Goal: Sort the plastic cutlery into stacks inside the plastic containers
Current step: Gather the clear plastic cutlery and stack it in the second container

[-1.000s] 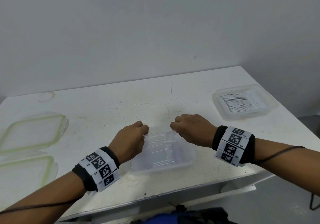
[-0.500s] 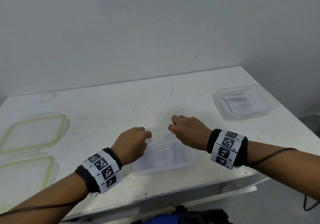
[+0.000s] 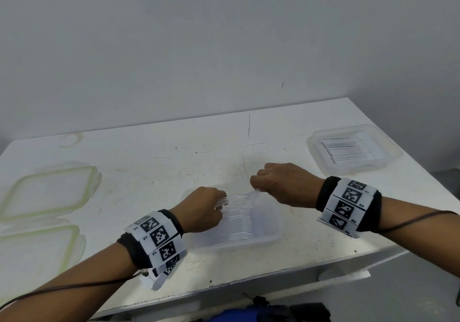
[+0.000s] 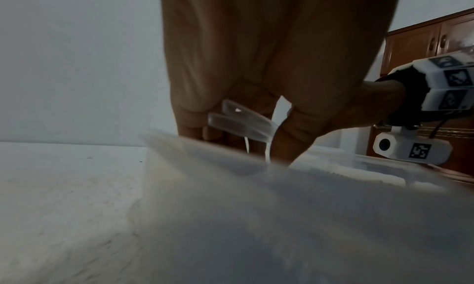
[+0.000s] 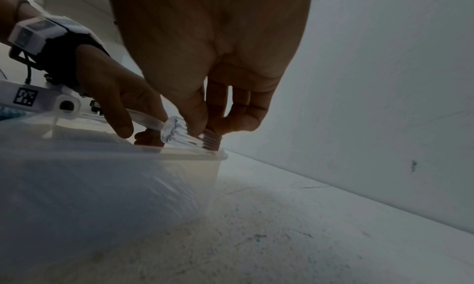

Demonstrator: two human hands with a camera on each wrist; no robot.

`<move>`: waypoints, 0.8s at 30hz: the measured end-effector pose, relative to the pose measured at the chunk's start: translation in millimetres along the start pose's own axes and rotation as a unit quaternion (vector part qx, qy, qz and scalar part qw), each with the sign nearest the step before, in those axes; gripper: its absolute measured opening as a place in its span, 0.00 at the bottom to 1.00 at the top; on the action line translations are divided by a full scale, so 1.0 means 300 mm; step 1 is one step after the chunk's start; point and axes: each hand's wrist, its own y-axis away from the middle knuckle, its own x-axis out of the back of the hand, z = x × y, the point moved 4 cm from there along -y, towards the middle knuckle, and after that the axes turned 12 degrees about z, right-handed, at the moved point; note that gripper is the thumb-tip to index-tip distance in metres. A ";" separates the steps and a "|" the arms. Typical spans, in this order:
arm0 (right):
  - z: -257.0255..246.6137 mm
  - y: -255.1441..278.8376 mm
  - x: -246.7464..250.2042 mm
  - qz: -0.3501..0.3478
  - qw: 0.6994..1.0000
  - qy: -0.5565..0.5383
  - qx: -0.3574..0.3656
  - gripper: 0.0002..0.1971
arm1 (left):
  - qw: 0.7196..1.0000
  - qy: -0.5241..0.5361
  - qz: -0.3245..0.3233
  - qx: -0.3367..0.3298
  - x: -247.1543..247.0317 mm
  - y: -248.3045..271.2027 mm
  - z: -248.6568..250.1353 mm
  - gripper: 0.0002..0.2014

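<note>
A bundle of clear plastic forks (image 3: 236, 199) spans between both hands above the near clear container (image 3: 270, 238). My left hand (image 3: 220, 203) grips the handle ends (image 4: 238, 122), fingers curled round them. My right hand (image 3: 256, 186) pinches the tine ends (image 5: 182, 135) at the container's far corner. More clear cutlery lies in rows inside this container (image 5: 102, 176). A second clear container (image 3: 388, 164) at the far right holds a neat stack of cutlery (image 3: 348, 149).
Two green-rimmed clear lids (image 3: 47, 192) (image 3: 37, 249) lie at the table's left side. The white table (image 3: 161, 162) has its front edge just below the near container. A grey wall stands behind, and a brown cabinet (image 4: 420, 43) shows in the left wrist view.
The bundle of forks now shows raised between the hands above the container. Both hands have shifted slightly right and a little apart; the containers have not moved.
</note>
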 end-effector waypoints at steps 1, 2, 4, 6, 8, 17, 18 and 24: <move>0.002 0.000 -0.001 0.001 1.000 -0.001 -0.004 0.06 | 1.000 -0.003 0.011 -0.002 -0.003 -0.001 0.000 0.09; 0.000 0.000 -0.007 0.000 1.000 -0.001 -0.004 0.06 | 1.000 -0.005 0.021 -0.002 -0.007 -0.002 0.001 0.09; -0.017 0.000 -0.019 0.004 1.000 0.006 0.005 0.06 | 0.999 -0.002 0.036 0.001 -0.014 -0.002 0.001 0.07; -0.039 0.001 -0.031 0.017 1.000 0.017 0.014 0.08 | 0.999 0.011 0.050 0.005 -0.015 0.000 -0.003 0.06; -0.055 -0.001 -0.043 0.029 0.999 0.041 0.017 0.11 | 0.997 0.041 0.060 0.008 -0.009 0.005 -0.009 0.08; -0.080 -0.019 -0.068 -0.005 0.994 0.104 0.026 0.15 | 0.998 -0.029 0.061 -0.012 0.001 0.007 -0.022 0.13; -0.080 -0.020 -0.068 -0.010 0.994 0.104 0.026 0.16 | 0.996 -0.048 0.071 -0.020 0.001 0.010 -0.020 0.14; -0.059 -0.008 -0.091 -0.055 0.995 0.087 0.019 0.13 | 0.994 -0.055 0.085 -0.039 -0.001 0.020 -0.021 0.12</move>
